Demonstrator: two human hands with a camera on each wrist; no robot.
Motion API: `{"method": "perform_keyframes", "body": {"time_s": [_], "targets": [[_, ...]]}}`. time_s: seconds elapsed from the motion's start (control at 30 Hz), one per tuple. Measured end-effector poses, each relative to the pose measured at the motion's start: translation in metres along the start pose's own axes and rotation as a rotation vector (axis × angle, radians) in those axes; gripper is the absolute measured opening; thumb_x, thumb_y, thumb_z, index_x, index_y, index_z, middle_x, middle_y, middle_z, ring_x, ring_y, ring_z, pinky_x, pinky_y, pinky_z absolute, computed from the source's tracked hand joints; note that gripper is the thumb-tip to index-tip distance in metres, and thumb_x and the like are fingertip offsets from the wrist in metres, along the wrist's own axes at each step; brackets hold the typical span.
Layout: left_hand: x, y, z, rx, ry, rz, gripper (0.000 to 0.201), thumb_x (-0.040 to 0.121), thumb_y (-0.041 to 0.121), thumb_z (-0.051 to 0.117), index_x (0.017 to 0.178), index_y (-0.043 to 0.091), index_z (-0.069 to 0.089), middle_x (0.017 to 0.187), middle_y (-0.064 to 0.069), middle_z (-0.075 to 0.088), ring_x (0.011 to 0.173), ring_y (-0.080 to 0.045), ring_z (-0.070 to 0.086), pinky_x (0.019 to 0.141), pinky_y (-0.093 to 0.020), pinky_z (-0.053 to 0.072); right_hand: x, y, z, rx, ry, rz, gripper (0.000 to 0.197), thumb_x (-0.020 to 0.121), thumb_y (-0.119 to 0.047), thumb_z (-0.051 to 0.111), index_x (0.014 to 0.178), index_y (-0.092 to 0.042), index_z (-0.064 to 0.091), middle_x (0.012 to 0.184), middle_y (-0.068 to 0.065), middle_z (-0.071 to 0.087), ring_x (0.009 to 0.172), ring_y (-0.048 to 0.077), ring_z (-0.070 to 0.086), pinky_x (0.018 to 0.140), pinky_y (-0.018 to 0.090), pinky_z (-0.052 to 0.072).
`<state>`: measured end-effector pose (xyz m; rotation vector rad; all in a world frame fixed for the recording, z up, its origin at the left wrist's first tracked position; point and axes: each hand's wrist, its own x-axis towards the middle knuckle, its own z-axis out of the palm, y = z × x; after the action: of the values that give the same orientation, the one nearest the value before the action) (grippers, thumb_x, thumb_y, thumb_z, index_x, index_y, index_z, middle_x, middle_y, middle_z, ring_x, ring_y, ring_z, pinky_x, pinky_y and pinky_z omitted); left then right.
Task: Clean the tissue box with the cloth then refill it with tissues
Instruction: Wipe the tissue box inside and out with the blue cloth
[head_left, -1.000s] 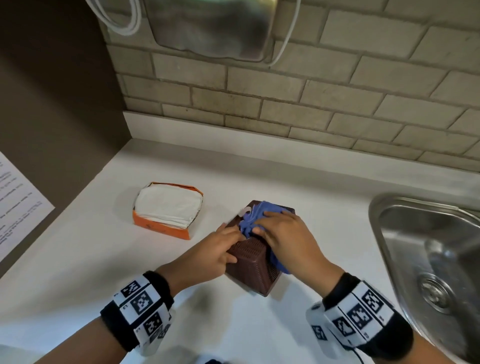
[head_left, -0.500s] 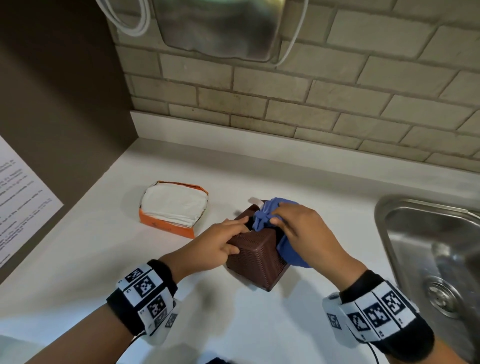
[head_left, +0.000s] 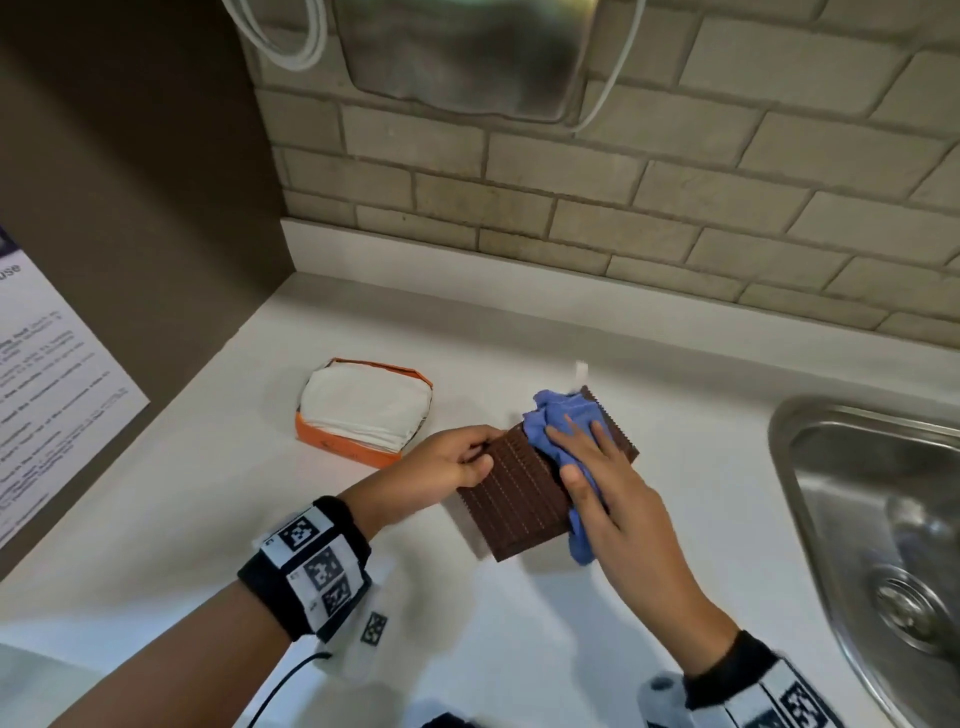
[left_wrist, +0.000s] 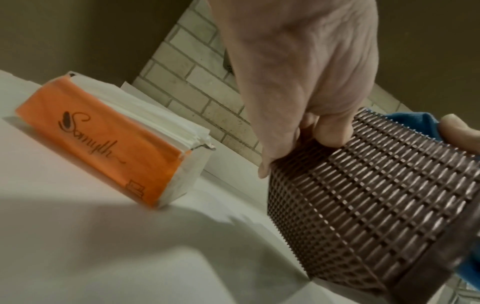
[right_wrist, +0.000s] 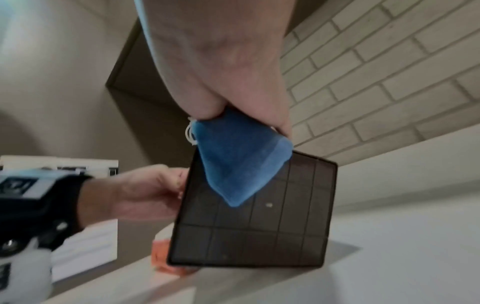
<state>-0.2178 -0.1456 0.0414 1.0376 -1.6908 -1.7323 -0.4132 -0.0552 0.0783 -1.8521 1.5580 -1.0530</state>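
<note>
A brown woven tissue box (head_left: 519, 499) is tipped over above the white counter (head_left: 208, 519), one ribbed side facing up. My left hand (head_left: 457, 460) grips its left edge with curled fingers (left_wrist: 324, 131). My right hand (head_left: 602, 478) holds a crumpled blue cloth (head_left: 556, 415) and presses it onto the box's upper side, fingers lying over the cloth. In the right wrist view the cloth (right_wrist: 239, 164) hangs from my fingers over the box's dark gridded bottom (right_wrist: 259, 226). An open orange pack of white tissues (head_left: 363, 415) lies left of the box.
A steel sink (head_left: 883, 519) is set into the counter on the right. The brick wall (head_left: 623, 197) behind carries a metal unit (head_left: 467, 52) and a white cable (head_left: 291, 41). A printed notice (head_left: 41, 374) hangs on the brown panel at the left.
The box has been tipped from upright onto its side. My right hand slid the cloth from the top rim onto the upward-facing side. My left hand kept its hold.
</note>
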Motion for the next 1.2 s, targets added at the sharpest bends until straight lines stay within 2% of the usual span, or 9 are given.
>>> {"method": "perform_keyframes", "body": {"time_s": [0.2,0.43,0.57,0.7,0.83,0.93,1.0,1.1,1.2], "targets": [[-0.004,-0.004,0.0,0.025,0.01,-0.028,0.037,0.095,-0.005,0.044,0.105,0.027,0.061,0.102,0.008,0.067,0.096,0.002,0.061,0.093,-0.018,0.042,0.022,0.027,-0.013,0.01,-0.02,0.202,0.035,0.099,-0.039,0.035,0.129,-0.057,0.033,0.151,-0.023,0.022,0.143,-0.001,0.007,0.12,0.036,0.014],[-0.001,-0.006,0.009,-0.129,0.103,-0.039,0.035,0.083,0.018,0.049,0.115,0.013,0.06,0.105,-0.004,0.066,0.098,-0.012,0.059,0.091,-0.023,0.042,0.011,0.0,0.004,0.004,-0.061,-0.028,0.034,0.098,-0.036,0.038,0.128,-0.045,0.05,0.136,-0.035,0.042,0.136,-0.009,0.026,0.111,0.015,0.018],[-0.003,-0.007,0.003,-0.223,0.117,-0.076,0.028,0.085,0.016,0.05,0.108,0.014,0.065,0.109,-0.007,0.068,0.105,-0.016,0.06,0.096,-0.026,0.043,0.019,0.012,-0.009,0.145,0.218,0.159,0.023,0.098,-0.03,0.043,0.102,-0.034,0.065,0.108,-0.011,0.068,0.106,0.005,0.06,0.086,0.007,0.04],[-0.007,-0.007,-0.001,-0.486,0.141,-0.124,0.048,0.097,-0.006,0.033,0.071,0.014,0.069,0.088,-0.003,0.072,0.09,-0.018,0.063,0.085,-0.03,0.047,0.027,0.033,-0.037,0.66,0.318,0.282,0.04,0.099,-0.044,0.036,0.122,-0.022,0.059,0.119,0.001,0.065,0.104,0.025,0.063,0.085,0.039,0.048],[-0.006,-0.013,0.006,-0.738,0.157,-0.23,0.033,0.098,0.014,0.036,0.115,-0.002,0.059,0.109,-0.016,0.07,0.098,-0.028,0.069,0.08,-0.044,0.057,0.026,0.028,-0.049,0.955,0.194,0.374,0.045,0.096,-0.054,0.031,0.13,-0.03,0.049,0.078,0.012,0.059,0.045,0.029,0.043,0.046,0.037,0.043],[-0.004,-0.019,0.01,-0.817,0.168,-0.329,0.037,0.098,0.018,0.036,0.124,-0.002,0.054,0.111,-0.016,0.069,0.095,-0.028,0.07,0.078,-0.046,0.059,0.018,0.028,-0.041,0.551,0.338,0.344,0.035,0.098,-0.046,0.034,0.123,-0.039,0.058,0.106,-0.001,0.07,0.089,0.026,0.066,0.076,0.044,0.055],[-0.002,-0.02,0.014,-0.842,0.175,-0.366,0.034,0.099,0.017,0.036,0.121,0.002,0.056,0.102,-0.013,0.073,0.088,-0.026,0.073,0.073,-0.045,0.06,0.014,0.027,-0.029,0.359,0.347,0.292,0.034,0.098,-0.042,0.037,0.122,-0.035,0.059,0.121,-0.009,0.066,0.115,0.01,0.059,0.102,0.038,0.045],[-0.001,-0.021,0.018,-0.816,0.224,-0.404,0.033,0.099,0.016,0.035,0.12,0.0,0.055,0.099,-0.014,0.074,0.085,-0.027,0.073,0.07,-0.044,0.061,0.011,0.008,-0.002,0.187,0.242,0.208,0.035,0.096,-0.036,0.04,0.128,-0.038,0.055,0.13,-0.025,0.054,0.119,-0.016,0.045,0.098,0.005,0.035],[-0.002,-0.019,0.019,-0.827,0.236,-0.431,0.041,0.099,0.016,0.032,0.131,-0.004,0.05,0.128,-0.023,0.059,0.111,-0.035,0.061,0.089,-0.049,0.051,0.009,-0.006,0.023,0.062,-0.028,0.143,0.043,0.09,-0.05,0.033,0.133,-0.051,0.036,0.141,-0.034,0.032,0.139,-0.007,0.017,0.111,0.012,0.016]]}}
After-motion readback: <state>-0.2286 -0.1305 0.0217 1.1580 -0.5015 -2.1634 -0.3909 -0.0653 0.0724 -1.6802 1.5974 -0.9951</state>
